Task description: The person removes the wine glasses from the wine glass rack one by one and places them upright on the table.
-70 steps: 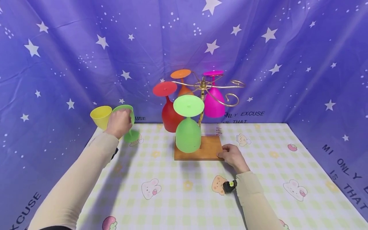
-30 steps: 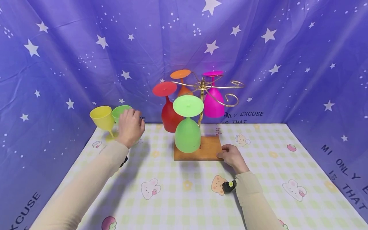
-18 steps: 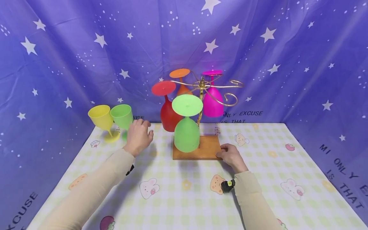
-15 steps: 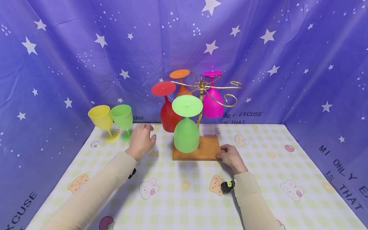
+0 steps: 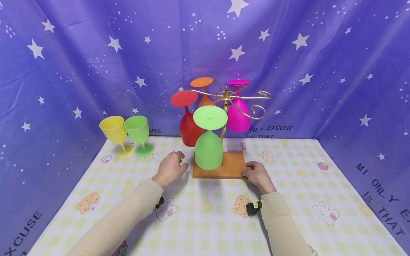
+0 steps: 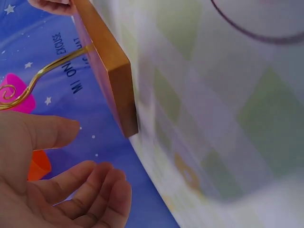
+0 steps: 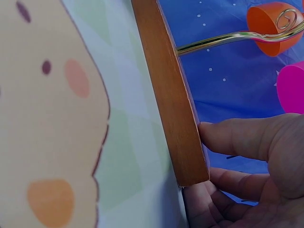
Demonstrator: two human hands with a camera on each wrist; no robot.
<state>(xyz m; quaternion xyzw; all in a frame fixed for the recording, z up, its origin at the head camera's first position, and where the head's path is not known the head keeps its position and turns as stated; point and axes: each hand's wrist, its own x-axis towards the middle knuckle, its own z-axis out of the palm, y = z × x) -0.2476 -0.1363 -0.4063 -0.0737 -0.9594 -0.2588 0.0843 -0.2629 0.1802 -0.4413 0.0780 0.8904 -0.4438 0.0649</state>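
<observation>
A wine glass rack with a wooden base (image 5: 232, 165) and curled gold wire arms (image 5: 253, 96) stands mid-table. My right hand (image 5: 257, 174) holds the base's right end, thumb on top and fingers at the end face, as the right wrist view shows. My left hand (image 5: 171, 169) is just off the base's left end, fingers loosely bent, nothing in them; the left wrist view shows a gap between its thumb (image 6: 57, 132) and the wood. Upside down on the rack hang a green goblet (image 5: 209, 151), a red goblet (image 5: 190, 128), an orange goblet (image 5: 205, 100) and a magenta goblet (image 5: 238, 115).
At the back left of the table, a yellow goblet (image 5: 113, 131) and a second green goblet (image 5: 137, 129) stand upright side by side. A checked cloth (image 5: 205, 227) with cartoon prints covers the table. Blue star-patterned curtains (image 5: 160, 53) close in the back and sides.
My left hand has let go of the upright green goblet and moved right and nearer, to beside the rack's base. My right hand has stayed on the base.
</observation>
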